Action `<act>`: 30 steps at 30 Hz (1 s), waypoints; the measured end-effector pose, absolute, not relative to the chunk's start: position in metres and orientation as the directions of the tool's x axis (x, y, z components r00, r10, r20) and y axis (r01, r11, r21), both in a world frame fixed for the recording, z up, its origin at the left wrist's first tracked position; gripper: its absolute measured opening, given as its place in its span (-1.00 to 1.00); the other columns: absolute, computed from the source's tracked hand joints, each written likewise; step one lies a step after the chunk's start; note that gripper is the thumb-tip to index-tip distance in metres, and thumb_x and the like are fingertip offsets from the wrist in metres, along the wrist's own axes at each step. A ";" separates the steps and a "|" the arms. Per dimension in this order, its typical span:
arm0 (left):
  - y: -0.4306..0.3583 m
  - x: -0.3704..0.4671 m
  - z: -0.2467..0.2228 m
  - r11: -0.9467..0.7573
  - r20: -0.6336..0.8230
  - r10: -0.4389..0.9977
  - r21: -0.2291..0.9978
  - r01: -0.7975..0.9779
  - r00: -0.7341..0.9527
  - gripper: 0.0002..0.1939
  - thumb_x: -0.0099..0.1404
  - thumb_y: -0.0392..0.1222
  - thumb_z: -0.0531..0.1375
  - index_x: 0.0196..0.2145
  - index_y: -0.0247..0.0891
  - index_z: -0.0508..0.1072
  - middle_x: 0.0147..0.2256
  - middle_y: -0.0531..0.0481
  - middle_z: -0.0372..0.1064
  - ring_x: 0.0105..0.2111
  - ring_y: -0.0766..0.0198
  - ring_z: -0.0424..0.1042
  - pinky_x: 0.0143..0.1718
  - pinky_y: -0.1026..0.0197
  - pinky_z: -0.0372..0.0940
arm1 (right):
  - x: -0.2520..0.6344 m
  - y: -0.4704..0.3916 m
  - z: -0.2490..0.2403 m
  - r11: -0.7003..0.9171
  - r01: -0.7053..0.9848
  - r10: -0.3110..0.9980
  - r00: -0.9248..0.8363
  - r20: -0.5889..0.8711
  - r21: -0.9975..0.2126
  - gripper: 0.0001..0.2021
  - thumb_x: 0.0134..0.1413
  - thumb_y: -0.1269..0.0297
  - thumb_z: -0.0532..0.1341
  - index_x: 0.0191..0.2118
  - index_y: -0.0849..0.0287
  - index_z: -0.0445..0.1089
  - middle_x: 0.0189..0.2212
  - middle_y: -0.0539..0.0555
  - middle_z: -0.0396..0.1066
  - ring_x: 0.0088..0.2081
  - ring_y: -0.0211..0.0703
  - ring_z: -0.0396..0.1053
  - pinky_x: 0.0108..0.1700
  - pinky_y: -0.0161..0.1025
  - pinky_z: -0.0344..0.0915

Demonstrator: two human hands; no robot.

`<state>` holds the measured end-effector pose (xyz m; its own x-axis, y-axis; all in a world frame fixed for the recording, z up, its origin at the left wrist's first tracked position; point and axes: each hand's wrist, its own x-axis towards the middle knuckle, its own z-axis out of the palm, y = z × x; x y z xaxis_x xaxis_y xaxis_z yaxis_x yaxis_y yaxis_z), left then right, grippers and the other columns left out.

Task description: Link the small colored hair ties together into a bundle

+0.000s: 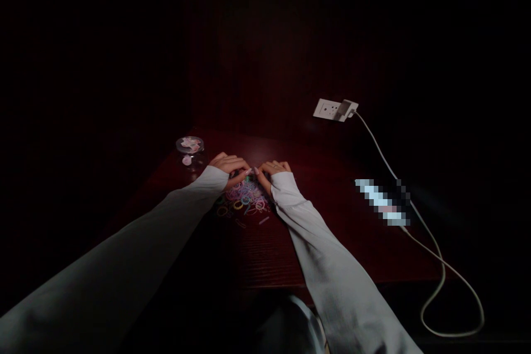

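Observation:
A loose pile of small coloured elastic bands (245, 194) lies on the dark red wooden table (257, 254), with several stray ones along its near side. My left hand (230, 165) is over the far left of the pile, its thumb and index finger brought together in a pinch. From the other side my right hand (274, 169) meets it, also pinching, and the fingertips of both almost touch. Whatever is between the fingertips is too small and dim to make out. Both wrists are in long light grey sleeves.
Left of my hands stands a clear jar (191, 154) with a patterned lid. A white wall socket (329, 109) holds a charger (347, 110). Its white cable (431, 238) loops past the table's right edge to a blurred-out device (381, 202). The surroundings are very dark.

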<state>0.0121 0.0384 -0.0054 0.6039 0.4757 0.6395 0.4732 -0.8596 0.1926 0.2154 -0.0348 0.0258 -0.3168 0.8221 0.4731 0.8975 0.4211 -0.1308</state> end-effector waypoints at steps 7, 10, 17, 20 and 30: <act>0.036 0.012 -0.001 -0.864 0.650 0.461 0.174 0.473 0.604 -0.63 0.52 -0.02 0.02 -0.28 -0.18 0.54 -0.42 0.06 0.47 -0.39 0.28 0.33 -0.20 0.15 0.08 | 0.214 -0.036 0.026 0.411 0.897 0.830 -0.295 0.473 -0.163 -0.65 0.50 0.16 0.04 -0.28 0.08 0.50 -0.33 0.09 0.54 -0.19 -0.05 0.37 -0.04 -0.10 0.07; 0.034 0.010 0.003 -0.865 0.608 0.471 0.179 0.468 0.639 -0.66 0.53 -0.02 0.04 -0.24 -0.17 0.55 -0.40 0.06 0.48 -0.36 0.27 0.35 -0.20 0.15 0.09 | 0.214 -0.035 0.024 0.411 0.888 0.838 -0.278 0.470 -0.207 -0.69 0.48 0.15 0.07 -0.17 0.06 0.55 -0.26 0.12 0.57 -0.15 -0.03 0.39 -0.02 -0.09 0.08; 0.030 0.009 0.009 -0.851 0.573 0.503 0.200 0.485 0.646 -0.67 0.54 -0.04 0.04 -0.18 -0.15 0.58 -0.34 0.03 0.52 -0.30 0.24 0.39 -0.15 0.15 0.10 | 0.217 -0.031 0.020 0.444 0.857 0.834 -0.289 0.470 -0.260 -0.75 0.44 0.15 0.15 -0.17 0.03 0.57 -0.28 0.04 0.59 -0.20 -0.07 0.40 0.01 -0.09 0.08; 0.029 0.007 0.011 -0.847 0.558 0.512 0.200 0.493 0.654 -0.69 0.52 -0.06 0.06 -0.18 -0.17 0.58 -0.31 0.01 0.54 -0.27 0.22 0.42 -0.15 0.14 0.11 | 0.217 -0.032 0.022 0.430 0.864 0.834 -0.270 0.481 -0.262 -0.72 0.45 0.14 0.13 -0.23 0.05 0.56 -0.29 0.05 0.59 -0.21 -0.06 0.38 -0.01 -0.09 0.06; 0.027 0.008 0.014 -0.823 0.535 0.558 0.257 0.507 0.634 -0.74 0.48 -0.04 0.11 -0.14 -0.16 0.56 -0.31 0.04 0.54 -0.34 0.26 0.36 -0.14 0.15 0.11 | 0.218 -0.021 0.011 0.413 0.888 0.821 -0.268 0.504 -0.201 -0.67 0.45 0.09 0.11 -0.27 0.07 0.54 -0.36 0.04 0.55 -0.25 -0.09 0.36 0.00 -0.11 0.02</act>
<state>0.0075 0.0275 0.0136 0.6340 0.5581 0.5353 0.5075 -0.8226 0.2566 0.2181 -0.0209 0.0113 -0.2681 0.8212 0.5037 0.8884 0.4130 -0.2006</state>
